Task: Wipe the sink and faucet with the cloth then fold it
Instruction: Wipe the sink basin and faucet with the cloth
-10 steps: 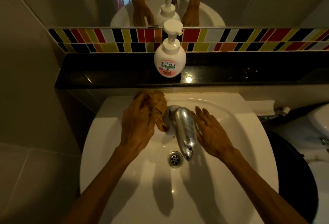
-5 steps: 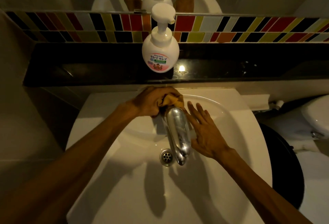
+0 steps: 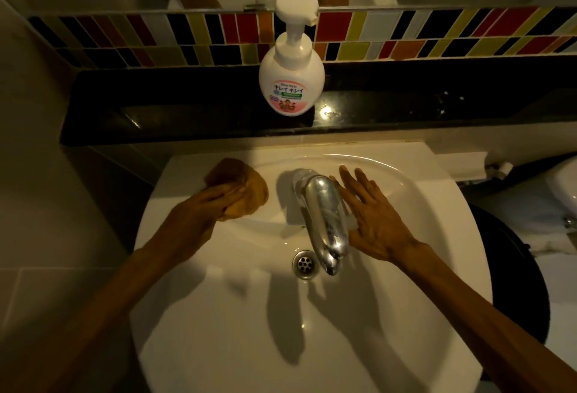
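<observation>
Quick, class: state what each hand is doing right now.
Left hand: closed on the cloth, pressing it on the sink rim.
Right hand: open, empty, beside the faucet.

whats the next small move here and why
Probably sweep the cloth along the sink rim toward the front. The left hand presses it on the back-left rim, apart from the faucet, where the right hand rests open.

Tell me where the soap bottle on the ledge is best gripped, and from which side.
Probably the narrow neck of the soap bottle, under the pump head, coming from the front: the round belly is wide for one hand, it stands upright on the black ledge, and the tiled wall blocks the back.
</observation>
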